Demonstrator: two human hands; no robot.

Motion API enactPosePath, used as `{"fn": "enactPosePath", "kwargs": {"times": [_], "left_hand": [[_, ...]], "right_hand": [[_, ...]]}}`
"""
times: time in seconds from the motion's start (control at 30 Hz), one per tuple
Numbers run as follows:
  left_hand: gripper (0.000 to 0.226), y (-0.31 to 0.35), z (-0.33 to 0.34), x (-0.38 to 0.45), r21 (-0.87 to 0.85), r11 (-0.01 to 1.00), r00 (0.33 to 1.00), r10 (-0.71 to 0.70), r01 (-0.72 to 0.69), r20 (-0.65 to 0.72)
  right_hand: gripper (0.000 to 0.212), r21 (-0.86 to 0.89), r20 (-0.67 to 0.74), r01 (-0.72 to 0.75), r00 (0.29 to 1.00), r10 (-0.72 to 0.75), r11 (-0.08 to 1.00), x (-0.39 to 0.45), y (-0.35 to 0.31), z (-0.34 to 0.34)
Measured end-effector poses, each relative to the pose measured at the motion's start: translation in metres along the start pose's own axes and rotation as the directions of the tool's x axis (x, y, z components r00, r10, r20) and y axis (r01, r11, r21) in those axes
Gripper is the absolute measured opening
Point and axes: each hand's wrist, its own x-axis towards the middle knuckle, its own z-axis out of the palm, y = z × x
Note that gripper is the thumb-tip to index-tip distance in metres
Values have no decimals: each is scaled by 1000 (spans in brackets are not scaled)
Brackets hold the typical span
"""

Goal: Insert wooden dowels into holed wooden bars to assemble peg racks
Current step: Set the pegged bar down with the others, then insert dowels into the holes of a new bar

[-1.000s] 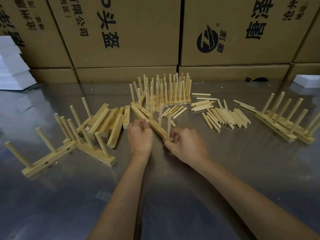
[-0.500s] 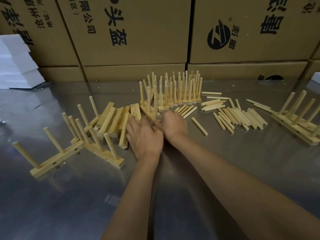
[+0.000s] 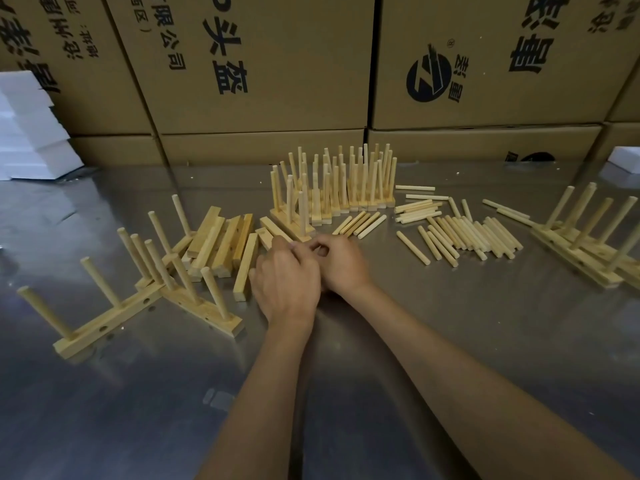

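Observation:
My left hand (image 3: 285,282) and my right hand (image 3: 341,266) meet at the table's middle, touching each other. The fingertips of my left hand lie on the near end of a loose holed bar (image 3: 268,233); whether they grip it is hidden. My right hand's fingers are loosely curled, with nothing visible in them. Just beyond the hands a bar with three upright dowels (image 3: 294,220) stands against a dense row of finished peg racks (image 3: 349,188). Loose dowels (image 3: 460,233) lie to the right, and a pile of plain bars (image 3: 221,244) to the left.
Two peg racks (image 3: 149,296) lie crossed at the left, and more racks (image 3: 588,244) sit at the right. Cardboard boxes (image 3: 263,74) wall off the back of the steel table (image 3: 381,358). White foam blocks (image 3: 27,129) are stacked at the far left.
A second ago my left hand held the bar while my right hand set a dowel in it. Both hands then pushed that rack back against the row, and now rest just in front of it.

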Motion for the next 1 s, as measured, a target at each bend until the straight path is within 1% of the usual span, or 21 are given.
{"fn": "enactPosePath", "kwargs": {"times": [0.03, 0.07, 0.13, 0.2, 0.3, 0.33, 0.37, 0.4, 0.43, 0.47, 0.5, 0.53, 0.57, 0.63, 0.7, 0.77, 0.8, 0.87, 0.93, 0.97, 1.0], "left_hand": [[18, 0, 0, 0, -6, 1000, 1000, -13, 13, 14], [15, -1, 0, 0, -5, 1000, 1000, -20, 20, 23], [14, 0, -1, 2, -2, 1000, 999, -28, 28, 33], [15, 0, 0, 1, 9, 1000, 1000, -17, 17, 26], [14, 1, 2, -2, 33, 999, 999, 34, -34, 8], [13, 3, 2, -4, -8, 1000, 1000, 25, -25, 8], [11, 5, 2, -4, -103, 994, 1000, -21, 23, 17], [11, 9, 1, -5, -252, 961, 993, -109, 117, 46], [12, 13, 0, -6, -421, 873, 969, -224, 246, 103], [12, 17, -1, -8, -570, 731, 925, -331, 376, 186], [14, 19, -3, -10, -662, 580, 873, -405, 474, 271], [16, 20, -4, -13, -697, 471, 829, -439, 541, 346], [18, 21, -5, -16, -712, 397, 802, -434, 580, 411], [21, 21, -7, -20, -741, 294, 790, -346, 604, 507], [28, 21, -8, -22, -756, 217, 784, -251, 617, 567], [37, 23, -9, -24, -749, 182, 770, -199, 637, 606], [40, 23, -8, -26, -744, 179, 764, -190, 644, 616], [40, 23, -6, -28, -731, 197, 756, -215, 654, 618], [37, 23, -4, -28, -706, 269, 756, -251, 655, 605], [37, 23, -3, -28, -690, 313, 758, -261, 653, 598], [38, 23, -3, -28, -676, 342, 757, -268, 653, 596]], "right_hand": [[20, -31, 16, 9, 1000, -9, 999, -1, 0, -1], [21, -63, 28, 11, 1000, -9, 998, -3, 0, -2], [20, -74, 30, -22, 999, 24, 997, -6, -1, -2], [17, 2, -6, -63, 998, 63, 998, -9, -3, -4], [23, 213, -92, -130, 984, 152, 968, -19, -1, -9], [25, 289, -122, -149, 974, 190, 946, -24, 1, -13], [27, 355, -141, -168, 963, 230, 920, -30, 3, -17], [29, 413, -148, -188, 952, 269, 891, -35, 4, -22], [32, 465, -144, -208, 941, 305, 861, -41, 5, -27], [33, 502, -132, -229, 933, 336, 834, -47, 6, -32], [34, 522, -120, -248, 926, 358, 816, -53, 7, -37], [34, 531, -110, -258, 924, 367, 807, -59, 7, -42], [32, 535, -105, -253, 927, 361, 806, -66, 8, -47], [23, 540, -122, -200, 942, 311, 817, -81, 7, -52], [10, 492, -200, -95, 955, 218, 865, -95, 6, -56], [6, 307, -307, 45, 950, 54, 951, -108, 5, -61], [10, 179, -339, 118, 939, -52, 977, -115, 5, -65], [16, -29, -322, 225, 920, -222, 974, -129, 7, -72], [20, -92, -268, 286, 915, -300, 954, -138, 13, -79], [22, -74, -266, 281, 919, -291, 957, -139, 17, -85], [21, -44, -290, 248, 924, -249, 968, -135, 24, -92]]}}
